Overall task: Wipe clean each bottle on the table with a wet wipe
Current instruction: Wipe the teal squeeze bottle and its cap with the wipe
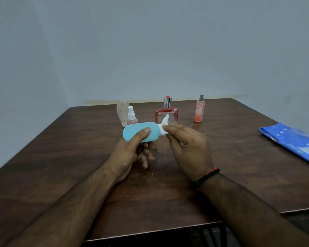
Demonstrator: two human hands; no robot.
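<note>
- Wiping the blue bottle (138, 131) right now, held above the middle of the table (61, 157): left hand (132, 152) grips its body, right hand (187, 145) fingers pinch the wet wipe (165, 122) at the cap.
- It lies sideways, long axis left-right, cap toward the right edge.
- Four bottles by the far edge probably still wait; can't tell if they're clean.

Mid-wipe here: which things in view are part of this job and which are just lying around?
Job: blue bottle in left hand; wet wipe in right hand; small spray bottle; ribbed clear bottle; square red bottle; slim pink bottle; wipe pack.
Lying about: nothing besides the table.
</note>
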